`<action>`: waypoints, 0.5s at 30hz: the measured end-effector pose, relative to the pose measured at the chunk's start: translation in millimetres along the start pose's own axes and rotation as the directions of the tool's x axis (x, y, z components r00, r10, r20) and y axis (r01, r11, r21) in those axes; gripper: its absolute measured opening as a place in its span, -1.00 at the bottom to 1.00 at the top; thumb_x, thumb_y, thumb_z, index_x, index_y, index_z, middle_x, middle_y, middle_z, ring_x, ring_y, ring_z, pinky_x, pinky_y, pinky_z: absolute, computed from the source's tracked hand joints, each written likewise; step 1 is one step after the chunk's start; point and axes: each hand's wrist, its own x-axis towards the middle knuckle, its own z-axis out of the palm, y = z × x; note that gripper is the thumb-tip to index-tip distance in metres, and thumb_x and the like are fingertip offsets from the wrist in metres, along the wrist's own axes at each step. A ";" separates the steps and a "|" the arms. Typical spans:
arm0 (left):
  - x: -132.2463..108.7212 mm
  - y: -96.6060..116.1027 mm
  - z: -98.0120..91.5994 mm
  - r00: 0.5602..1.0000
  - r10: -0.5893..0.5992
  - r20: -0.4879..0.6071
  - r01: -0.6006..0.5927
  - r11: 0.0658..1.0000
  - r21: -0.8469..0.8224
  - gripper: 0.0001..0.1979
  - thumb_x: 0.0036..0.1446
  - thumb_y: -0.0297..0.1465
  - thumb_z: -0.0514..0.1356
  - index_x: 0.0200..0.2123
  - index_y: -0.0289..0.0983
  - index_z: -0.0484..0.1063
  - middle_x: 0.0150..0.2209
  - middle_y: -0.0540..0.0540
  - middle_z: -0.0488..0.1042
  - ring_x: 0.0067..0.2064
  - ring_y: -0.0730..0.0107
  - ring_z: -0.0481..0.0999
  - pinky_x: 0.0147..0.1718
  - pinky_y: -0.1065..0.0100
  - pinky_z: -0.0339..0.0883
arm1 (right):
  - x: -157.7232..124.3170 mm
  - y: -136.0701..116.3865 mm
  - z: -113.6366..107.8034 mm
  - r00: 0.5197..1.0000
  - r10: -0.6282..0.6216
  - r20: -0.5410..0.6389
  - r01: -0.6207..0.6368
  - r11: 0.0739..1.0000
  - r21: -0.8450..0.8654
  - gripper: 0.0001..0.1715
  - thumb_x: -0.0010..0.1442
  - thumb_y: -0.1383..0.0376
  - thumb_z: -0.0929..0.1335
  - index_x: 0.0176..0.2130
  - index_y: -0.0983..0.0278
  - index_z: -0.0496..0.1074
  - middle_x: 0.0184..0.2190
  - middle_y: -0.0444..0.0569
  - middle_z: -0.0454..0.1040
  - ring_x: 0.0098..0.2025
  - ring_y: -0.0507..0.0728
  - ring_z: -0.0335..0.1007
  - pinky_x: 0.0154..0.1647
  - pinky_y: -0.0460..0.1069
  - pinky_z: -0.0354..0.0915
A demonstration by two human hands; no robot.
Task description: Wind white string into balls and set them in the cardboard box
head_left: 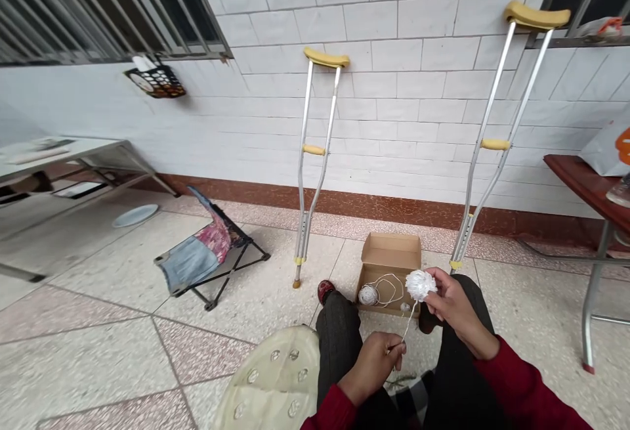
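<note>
Between the thumb and fingers of my right hand (450, 305) is a white yarn pom-pom (420, 284), held up over my right knee. A white strand (409, 323) runs down from it to my left hand (377, 359), whose fingers are pinched closed on that yarn. Beyond my hands, an open cardboard box (392, 249) stands on the floor between my feet. Inside lie a ball of white yarn (367, 295), loose loops of cord (394, 285) and a small white piece (405, 308) too small to make out.
Two crutches (315, 150) (495, 144) lean on the tiled wall. A folding stool (191, 262) stands left, near a pale round stool top (275, 377) with holes. At the right is a red-brown table (585, 184); a white table (93, 148) stands far left.
</note>
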 end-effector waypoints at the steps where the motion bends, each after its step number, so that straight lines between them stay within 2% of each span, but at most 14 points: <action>1: -1.0 3.9 -4.4 0.999 0.036 0.004 -0.037 0.997 0.073 -0.61 0.23 -0.36 0.05 -0.64 -0.31 0.33 -0.59 0.00 0.39 -0.47 0.45 0.36 -0.25 0.40 0.25 | 4.9 4.1 -2.0 0.998 -0.050 -0.042 0.045 0.993 -0.106 -0.64 -0.01 0.30 0.39 -0.15 0.27 0.42 -0.46 -0.13 0.45 -0.54 0.00 0.25 -0.54 -0.11 0.20; 4: -3.9 22.0 -21.2 0.984 0.176 -0.031 -0.163 0.954 0.252 -0.62 0.28 -0.36 0.04 -0.60 -0.29 0.34 -0.59 0.02 0.37 -0.47 0.47 0.35 0.01 0.30 0.22 | 10.2 30.8 -2.9 0.989 -0.123 -0.080 0.083 0.916 -0.392 -0.59 -0.10 0.39 0.38 -0.17 0.24 0.47 -0.33 -0.07 0.52 -0.36 0.11 0.39 -0.30 -0.01 0.32; 7: -1.7 37.5 -40.5 0.951 0.288 -0.111 -0.237 0.911 0.337 -0.68 0.31 -0.35 0.01 -0.45 -0.26 0.44 -0.45 -0.03 0.49 -0.34 0.40 0.44 0.12 0.24 0.15 | -6.4 61.9 8.4 0.993 -0.103 0.052 0.115 0.894 -0.432 -0.50 -0.17 0.47 0.36 -0.17 0.22 0.50 -0.21 -0.02 0.53 -0.19 0.19 0.42 -0.12 0.06 0.33; 9: 4.6 40.3 -51.5 0.940 0.319 -0.123 -0.262 0.904 0.338 -0.70 0.31 -0.33 0.03 -0.39 -0.25 0.48 -0.39 -0.05 0.53 -0.29 0.37 0.46 0.14 0.21 0.13 | -24.6 70.5 18.9 0.979 -0.032 0.203 0.095 0.946 -0.309 -0.50 -0.19 0.49 0.36 -0.18 0.21 0.51 -0.21 -0.04 0.52 -0.19 0.18 0.42 -0.15 0.04 0.33; 11: 13.6 36.9 -57.8 0.946 0.304 -0.107 -0.262 0.919 0.295 -0.66 0.31 -0.31 0.03 -0.45 -0.26 0.48 -0.47 -0.02 0.50 -0.35 0.40 0.44 0.12 0.21 0.14 | -40.5 64.9 25.9 0.944 0.102 0.313 -0.074 0.992 -0.101 -0.54 -0.13 0.43 0.39 -0.15 0.22 0.49 -0.31 -0.08 0.50 -0.36 0.10 0.40 -0.37 -0.02 0.33; 13: 22.7 29.2 -57.3 0.960 0.264 -0.096 -0.240 0.948 0.208 -0.60 0.31 -0.27 0.03 -0.52 -0.28 0.45 -0.53 -0.01 0.45 -0.40 0.43 0.40 0.02 0.28 0.22 | -49.6 48.7 26.4 0.914 0.212 0.345 -0.261 0.960 0.101 -0.57 -0.06 0.34 0.43 -0.12 0.25 0.46 -0.38 -0.11 0.47 -0.51 0.02 0.34 -0.55 -0.10 0.23; 15: 29.1 19.9 -49.0 0.973 0.217 -0.082 -0.211 0.974 0.080 -0.57 0.31 -0.24 0.02 -0.54 -0.31 0.45 -0.51 -0.03 0.46 -0.39 0.42 0.40 -0.16 0.37 0.27 | -50.6 29.7 20.7 0.913 0.258 0.316 -0.343 0.905 0.253 -0.55 -0.04 0.27 0.47 -0.11 0.27 0.43 -0.37 -0.10 0.47 -0.54 -0.01 0.34 -0.60 -0.14 0.18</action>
